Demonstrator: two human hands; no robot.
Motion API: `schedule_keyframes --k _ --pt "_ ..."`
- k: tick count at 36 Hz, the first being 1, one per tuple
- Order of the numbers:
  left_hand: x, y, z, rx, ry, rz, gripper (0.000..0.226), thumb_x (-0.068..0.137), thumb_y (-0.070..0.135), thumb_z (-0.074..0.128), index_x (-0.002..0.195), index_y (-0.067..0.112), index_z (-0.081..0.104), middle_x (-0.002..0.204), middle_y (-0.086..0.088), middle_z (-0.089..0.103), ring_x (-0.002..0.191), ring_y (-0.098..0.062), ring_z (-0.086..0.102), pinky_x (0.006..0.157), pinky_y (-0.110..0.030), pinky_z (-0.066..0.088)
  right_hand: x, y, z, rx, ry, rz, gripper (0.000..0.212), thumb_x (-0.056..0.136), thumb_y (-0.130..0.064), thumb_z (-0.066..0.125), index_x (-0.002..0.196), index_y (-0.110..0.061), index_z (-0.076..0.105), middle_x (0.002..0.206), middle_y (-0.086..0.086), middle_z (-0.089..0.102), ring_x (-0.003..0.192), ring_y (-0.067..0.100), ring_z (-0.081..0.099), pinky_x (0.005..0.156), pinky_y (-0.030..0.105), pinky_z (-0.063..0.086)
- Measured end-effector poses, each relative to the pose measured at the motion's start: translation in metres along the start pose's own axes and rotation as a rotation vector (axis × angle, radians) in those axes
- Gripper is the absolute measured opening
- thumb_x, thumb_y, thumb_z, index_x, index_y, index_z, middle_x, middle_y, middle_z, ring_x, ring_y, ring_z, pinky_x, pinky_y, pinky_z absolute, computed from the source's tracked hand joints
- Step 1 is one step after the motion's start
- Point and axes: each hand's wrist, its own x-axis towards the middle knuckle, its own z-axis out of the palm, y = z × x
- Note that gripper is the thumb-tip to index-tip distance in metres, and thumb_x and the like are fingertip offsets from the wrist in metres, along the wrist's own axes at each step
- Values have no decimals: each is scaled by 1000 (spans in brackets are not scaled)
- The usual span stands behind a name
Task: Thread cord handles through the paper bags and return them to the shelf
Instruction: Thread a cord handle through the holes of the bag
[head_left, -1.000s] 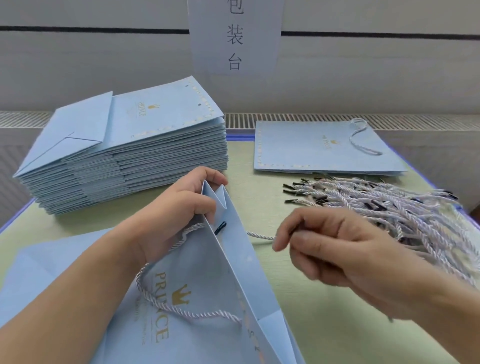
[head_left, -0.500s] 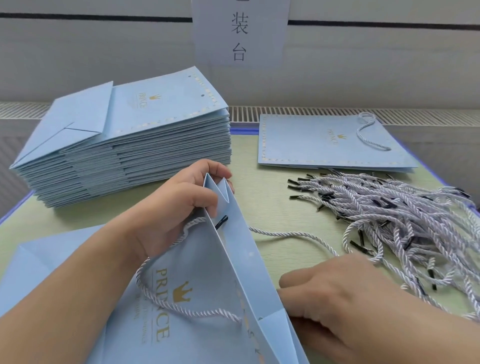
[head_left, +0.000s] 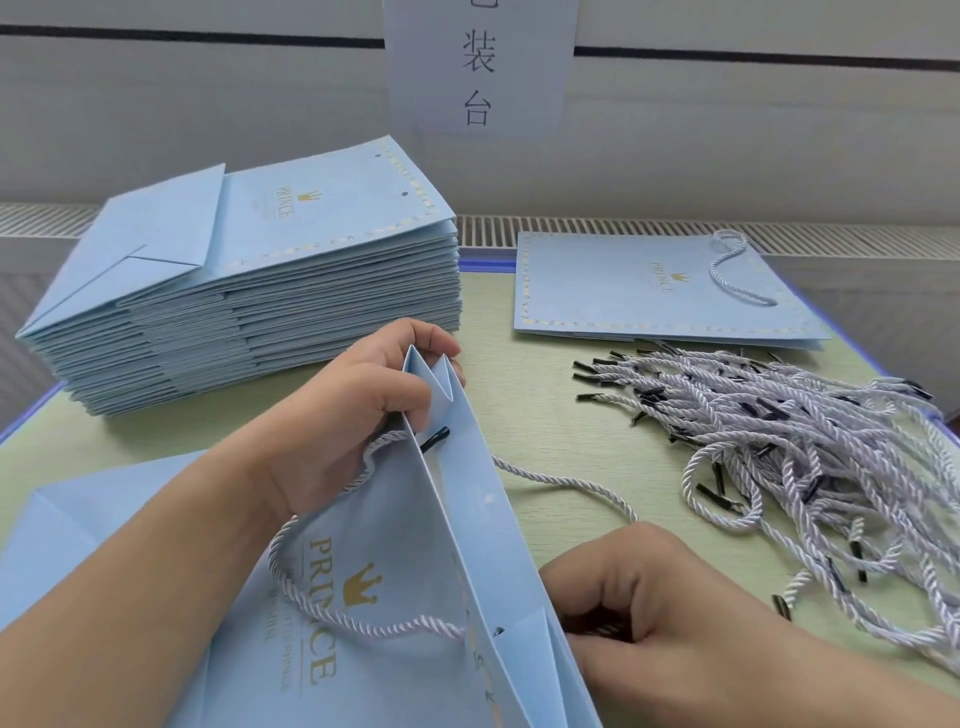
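Paper bag, light blue with a gold "PRINCE" print, is held up at the near edge of the green worktop. Its folded top corner is gripped by the left hand. A twisted cord is pinched by the right hand against the bag's outer side. A pile of loose cords lies to the right, a stack of flat bags to the rear left, and one finished bag behind the pile.
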Motion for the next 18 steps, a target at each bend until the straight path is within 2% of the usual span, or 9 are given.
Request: schedule_keyframes --k 5,8,10,11,14,16,18 --pt "1 -1 -1 7 4 14 57 47 -3 42 100 12 55 77 1 59 55 -11 53 42 -20 42 -1 3 1 6 75 -11 21 85 -19 61 84 -1 71 73 29 61 65 15 49 53 39 37" --pt "2 -2 -1 41 8 31 56 49 -2 44 101 14 56 81 2 61 59 -12 52 46 -20 43 -5 3 0 -24 43 -43 17 86 -17 61 86 -4 71 67 26 57 65 11 48 56 30 33" --pt "2 -3 -1 66 10 42 57 49 -2 45 103 14 55 81 3 61 60 -11 53 47 -19 43 -4 6 3 -196 67 -100 13 85 -16 60 91 -16 71 66 21 55 63 7 52 56 25 36" --pt "3 -3 -1 78 8 49 57 49 -2 45 103 14 55 81 3 61 60 -11 53 48 -19 43 -3 9 5 -350 114 -138 18 82 -16 60 94 -25 69 62 11 55 61 5 56 53 22 38" --pt "3 -5 -2 97 9 67 57 50 -1 45 104 14 55 81 4 61 61 -9 54 49 -17 43 -1 11 10 -569 179 -201 22 74 -22 63 93 -33 61 61 -2 52 53 5 57 47 13 39" --pt "4 -5 -3 94 10 70 56 51 -1 45 103 15 56 81 5 61 62 -10 54 50 -18 43 0 10 14 -481 255 -190 20 78 -24 62 90 -39 60 60 -3 52 53 -1 53 49 11 35" --pt "4 -5 -3 89 9 72 56 51 -1 45 103 16 56 82 5 61 62 -11 53 50 -19 42 -1 8 14 -264 285 -164 10 80 -18 63 78 -28 66 55 0 48 52 -3 44 50 12 30"
